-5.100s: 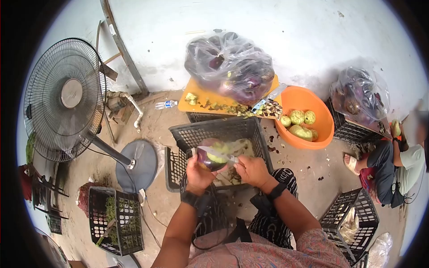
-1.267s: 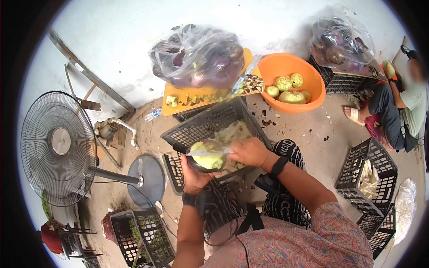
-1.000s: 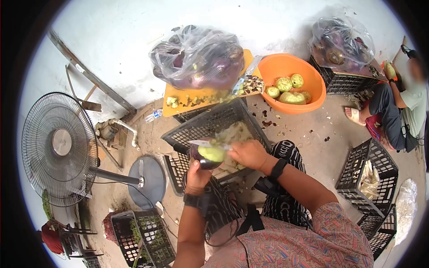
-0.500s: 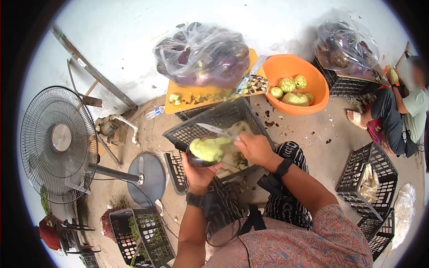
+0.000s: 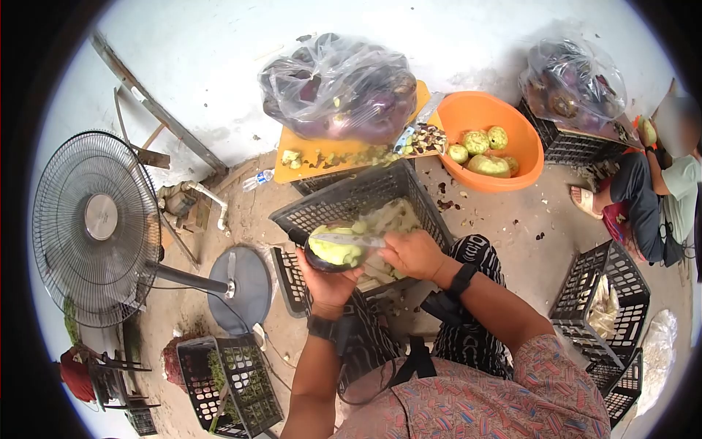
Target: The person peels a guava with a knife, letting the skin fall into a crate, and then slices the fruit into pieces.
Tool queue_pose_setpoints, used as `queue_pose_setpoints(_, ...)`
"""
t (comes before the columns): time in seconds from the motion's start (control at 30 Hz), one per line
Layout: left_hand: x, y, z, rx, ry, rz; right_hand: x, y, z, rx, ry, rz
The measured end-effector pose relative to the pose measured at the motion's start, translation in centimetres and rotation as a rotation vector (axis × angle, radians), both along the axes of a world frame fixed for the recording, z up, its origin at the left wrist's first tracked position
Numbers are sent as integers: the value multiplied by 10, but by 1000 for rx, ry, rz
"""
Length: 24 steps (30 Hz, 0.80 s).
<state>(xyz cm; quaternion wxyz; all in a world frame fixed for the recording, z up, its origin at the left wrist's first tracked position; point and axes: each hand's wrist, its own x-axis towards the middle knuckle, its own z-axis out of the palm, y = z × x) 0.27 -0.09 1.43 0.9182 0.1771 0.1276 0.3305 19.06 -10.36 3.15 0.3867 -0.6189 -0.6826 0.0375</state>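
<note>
My left hand (image 5: pixel 327 285) cups a round eggplant (image 5: pixel 333 254) from below. Its upper face is pared to pale green flesh, while dark skin shows around the lower side. In my right hand (image 5: pixel 415 254) is a knife (image 5: pixel 349 238), its handle wrapped by the fingers and its blade lying across the top of the eggplant. Both hands are over a black plastic crate (image 5: pixel 303 214) with pale parings (image 5: pixel 398 216) inside. Peeled eggplants (image 5: pixel 488 167) sit in an orange basin (image 5: pixel 475 104) to the right.
Behind the crate, a plastic bag of eggplants (image 5: pixel 340 91) rests on a yellow board (image 5: pixel 296 170) scattered with scraps. A fan (image 5: pixel 99 219) stands left. Another person (image 5: pixel 669 179) sits at right, near a second bag (image 5: pixel 574 80) and black crates (image 5: pixel 599 293).
The knife blade has come down from above the eggplant onto its pared top. My right hand has moved slightly down; my left hand keeps its hold.
</note>
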Motion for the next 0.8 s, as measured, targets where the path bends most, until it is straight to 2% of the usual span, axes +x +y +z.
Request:
queue_pose_setpoints(0.27,6,-8,4,93,81,95,0,1,-4,17,12,6)
queue_pose_setpoints(0.37,5,-7,-1,147,49,56,0,1,-5,13,10,10)
queue_pose_setpoints(0.47,3,-5,-2,131,-27,20,0,1,-6,3,9,-9)
queue_pose_setpoints(0.6,5,-8,2,100,34,62,0,1,-7,-1,-18,-17)
queue_pose_setpoints(0.8,-1,-6,-3,96,-37,24,3,-1,-6,-5,-33,-29)
